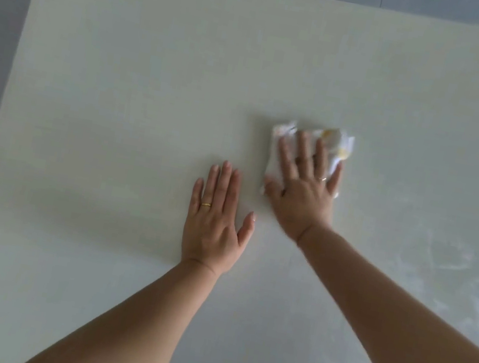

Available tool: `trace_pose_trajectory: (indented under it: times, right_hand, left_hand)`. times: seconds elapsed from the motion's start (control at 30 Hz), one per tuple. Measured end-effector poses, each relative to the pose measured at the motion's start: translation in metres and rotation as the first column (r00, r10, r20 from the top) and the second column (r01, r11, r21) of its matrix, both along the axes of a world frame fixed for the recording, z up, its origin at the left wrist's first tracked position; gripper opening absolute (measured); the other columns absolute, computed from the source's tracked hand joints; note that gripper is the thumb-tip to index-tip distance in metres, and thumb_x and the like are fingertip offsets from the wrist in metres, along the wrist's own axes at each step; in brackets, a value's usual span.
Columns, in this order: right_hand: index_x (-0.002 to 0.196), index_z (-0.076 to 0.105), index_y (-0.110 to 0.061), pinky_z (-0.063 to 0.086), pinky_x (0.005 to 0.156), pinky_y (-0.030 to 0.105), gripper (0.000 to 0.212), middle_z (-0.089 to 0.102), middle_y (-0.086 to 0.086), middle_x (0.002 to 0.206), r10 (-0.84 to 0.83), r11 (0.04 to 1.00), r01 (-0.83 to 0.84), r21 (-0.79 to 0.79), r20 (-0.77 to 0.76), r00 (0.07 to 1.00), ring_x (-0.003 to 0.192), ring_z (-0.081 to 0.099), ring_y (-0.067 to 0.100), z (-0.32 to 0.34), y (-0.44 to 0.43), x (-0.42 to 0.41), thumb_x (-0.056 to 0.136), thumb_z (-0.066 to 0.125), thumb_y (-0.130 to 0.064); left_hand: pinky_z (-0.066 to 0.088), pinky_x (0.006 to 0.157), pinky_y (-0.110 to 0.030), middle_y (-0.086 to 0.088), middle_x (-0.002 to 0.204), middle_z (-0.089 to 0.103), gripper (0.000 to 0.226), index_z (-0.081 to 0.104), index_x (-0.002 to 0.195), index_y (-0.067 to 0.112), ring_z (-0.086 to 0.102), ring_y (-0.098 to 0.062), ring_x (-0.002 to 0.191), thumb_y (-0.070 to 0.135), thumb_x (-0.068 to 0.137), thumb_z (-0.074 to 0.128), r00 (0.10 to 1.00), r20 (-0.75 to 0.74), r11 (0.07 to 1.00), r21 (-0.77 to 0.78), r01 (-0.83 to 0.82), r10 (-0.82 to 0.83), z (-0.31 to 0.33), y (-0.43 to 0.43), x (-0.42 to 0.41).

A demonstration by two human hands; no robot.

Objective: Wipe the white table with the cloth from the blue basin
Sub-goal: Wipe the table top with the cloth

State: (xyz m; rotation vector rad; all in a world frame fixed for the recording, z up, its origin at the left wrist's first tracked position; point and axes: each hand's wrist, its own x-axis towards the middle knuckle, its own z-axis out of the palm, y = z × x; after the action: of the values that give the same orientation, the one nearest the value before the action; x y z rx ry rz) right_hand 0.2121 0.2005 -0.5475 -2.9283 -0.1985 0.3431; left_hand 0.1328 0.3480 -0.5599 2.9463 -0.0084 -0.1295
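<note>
Cloth point(338, 147) is down on the white tabletop point(124, 65), well in from the far edge and the left edge. It's crumpled, white with yellow patches. The right hand point(302, 189) is spread right over it, fingers straight and fanned, pressing it onto the surface. The left hand point(214, 225) lies palm-down just beside it, closer to the near edge, fingers straight and together, gold ring point(206, 204) showing, touching only the tabletop. Pale streaks point(456, 267) mark the surface off to the right.
</note>
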Motion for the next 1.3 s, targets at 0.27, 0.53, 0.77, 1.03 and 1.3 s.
trace_pose_trajectory:
  times: [0.27, 0.53, 0.77, 1.03, 1.3]
  right_hand:
    - [0.15, 0.005, -0.038, -0.004, 0.115, 0.05, 0.07, 0.002, -0.008, 0.16, -0.184, 0.983, 0.184, -0.031, -0.002, 0.983, 0.147, -0.003, 0.021, 0.002, -0.068, 0.012, 0.086, 0.02, -0.062]
    - [0.148, 0.014, -0.035, 0.0, 0.115, 0.049, 0.064, 0.013, -0.004, 0.158, 0.243, 0.969, -0.239, -0.066, 0.058, 0.968, 0.146, 0.012, 0.025, 0.003, -0.046, -0.044, 0.089, 0.025, -0.057]
    - [0.149, 0.0, -0.039, -0.012, 0.114, 0.051, 0.066, -0.007, -0.007, 0.16, -0.278, 0.961, 0.278, -0.003, -0.034, 0.96, 0.146, -0.009, 0.022, 0.006, -0.037, -0.054, 0.089, 0.021, -0.056]
    - [0.149, 0.004, -0.04, 0.0, 0.117, 0.048, 0.063, 0.002, -0.01, 0.16, -0.063, 0.996, 0.063, -0.061, -0.005, 0.998, 0.147, 0.0, 0.019, 0.006, -0.087, -0.077, 0.091, 0.021, -0.059]
    - [0.15, 0.006, -0.036, -0.007, 0.115, 0.048, 0.064, -0.004, -0.008, 0.158, 0.073, 0.997, -0.075, -0.033, -0.04, 0.997, 0.147, -0.003, 0.024, 0.01, -0.032, -0.153, 0.093, 0.026, -0.056]
  left_hand:
    - [0.011, 0.119, -0.044, -0.012, 0.158, 0.02, 0.07, 0.025, 0.149, 0.006, 0.014, -0.026, 0.147, 0.046, 0.093, 0.032, 1.0, -0.007, 1.0, -0.025, -0.006, 0.006, 0.001, 0.0, 0.001]
    - [0.008, 0.119, -0.042, -0.011, 0.159, 0.017, 0.07, 0.02, 0.151, 0.008, 0.013, -0.026, 0.147, 0.046, 0.093, 0.03, 1.0, -0.015, 1.0, 0.002, 0.002, -0.002, -0.001, 0.0, 0.0]
    - [0.01, 0.119, -0.043, -0.011, 0.159, 0.017, 0.07, 0.021, 0.151, 0.008, 0.013, -0.026, 0.147, 0.044, 0.092, 0.03, 1.0, 0.013, 1.0, -0.018, -0.011, 0.011, 0.0, -0.001, 0.0]
    - [0.002, 0.12, -0.041, -0.012, 0.159, 0.013, 0.07, 0.018, 0.151, 0.007, 0.01, -0.027, 0.148, 0.046, 0.093, 0.02, 0.999, -0.037, 0.999, -0.031, 0.016, -0.017, 0.01, 0.0, -0.001]
    - [0.01, 0.119, -0.042, -0.014, 0.157, 0.022, 0.064, 0.028, 0.148, 0.003, 0.017, -0.028, 0.146, 0.04, 0.096, 0.031, 0.999, 0.04, 0.992, -0.121, 0.032, -0.027, 0.022, -0.013, -0.109]
